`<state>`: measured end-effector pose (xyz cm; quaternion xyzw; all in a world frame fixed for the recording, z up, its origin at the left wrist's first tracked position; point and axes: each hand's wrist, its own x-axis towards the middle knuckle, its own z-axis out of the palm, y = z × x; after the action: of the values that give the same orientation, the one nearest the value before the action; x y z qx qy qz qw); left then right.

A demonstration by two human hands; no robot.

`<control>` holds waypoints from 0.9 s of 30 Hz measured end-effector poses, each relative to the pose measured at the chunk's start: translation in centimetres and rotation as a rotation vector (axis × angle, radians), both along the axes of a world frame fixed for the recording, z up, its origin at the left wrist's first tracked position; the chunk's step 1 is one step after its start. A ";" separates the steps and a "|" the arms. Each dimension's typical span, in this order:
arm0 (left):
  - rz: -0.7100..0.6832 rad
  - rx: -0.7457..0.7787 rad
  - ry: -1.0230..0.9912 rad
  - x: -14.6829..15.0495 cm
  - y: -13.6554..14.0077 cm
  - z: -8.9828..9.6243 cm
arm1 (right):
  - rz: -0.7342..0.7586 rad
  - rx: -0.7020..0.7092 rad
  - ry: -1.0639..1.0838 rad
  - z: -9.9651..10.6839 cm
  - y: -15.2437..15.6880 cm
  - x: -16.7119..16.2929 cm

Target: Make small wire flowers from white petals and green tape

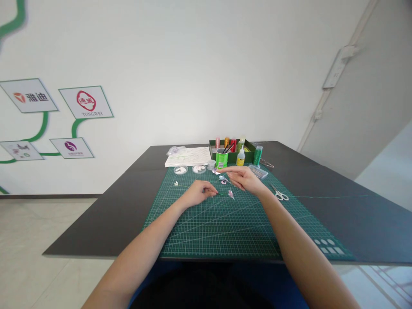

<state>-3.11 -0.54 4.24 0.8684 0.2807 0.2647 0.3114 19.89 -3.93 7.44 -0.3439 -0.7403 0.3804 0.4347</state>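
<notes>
My left hand (201,193) rests low over the green cutting mat, its thumb and fingertips pinched on a thin green strand (220,194). My right hand (242,177) hovers to the right and farther back, index finger stretched left, the other fingers loosely bent; nothing shows in it. Beyond its fingertip lies a shiny lilac piece (215,171); whether they touch I cannot tell. Between the hands are a small pink-purple piece (223,182) and a pale pink petal-shaped piece (231,194). A small white flower on a thin stem (176,183) lies left of my left hand.
Two shallow dishes (199,169), a green can (222,159) with dark-handled tools, a glue bottle (240,156) and a green box (212,146) of thread spools stand behind. White-handled scissors (281,196) lie right, near a clear case (258,171). White sheets (188,156) lie back left.
</notes>
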 end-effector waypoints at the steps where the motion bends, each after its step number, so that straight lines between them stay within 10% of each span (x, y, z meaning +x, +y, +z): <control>1: -0.013 -0.002 -0.006 0.0 0.0 0.0 | -0.010 0.002 0.002 -0.1 0.1 0.0; 27: -0.037 -0.186 -0.192 -0.1 0.3 0.3 | -0.183 -0.075 -0.188 -3.8 3.6 0.4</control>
<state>-3.19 -0.20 4.56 0.8114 0.2569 0.3138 0.4208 20.26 -0.28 3.65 -0.4601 -0.7287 0.3326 0.3831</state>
